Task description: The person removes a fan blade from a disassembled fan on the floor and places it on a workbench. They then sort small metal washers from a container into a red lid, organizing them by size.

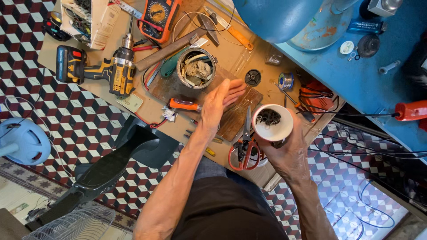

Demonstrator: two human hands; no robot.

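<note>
Head view: a white cup (pixel 272 123) of small dark parts is gripped in the right hand (pixel 288 153), beside the red-handled scissors (pixel 243 151). The left hand (pixel 219 102) is held flat and empty above the wooden board (pixel 178 86); the cup is best kept level.

Cluttered workbench (pixel 231 55) (drill (pixel 116 69), scissors (pixel 243 149))

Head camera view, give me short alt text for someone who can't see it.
The right hand holds a white cup of small dark parts over a cluttered workbench; the left hand hovers open, flat, beside a tin can.
</note>
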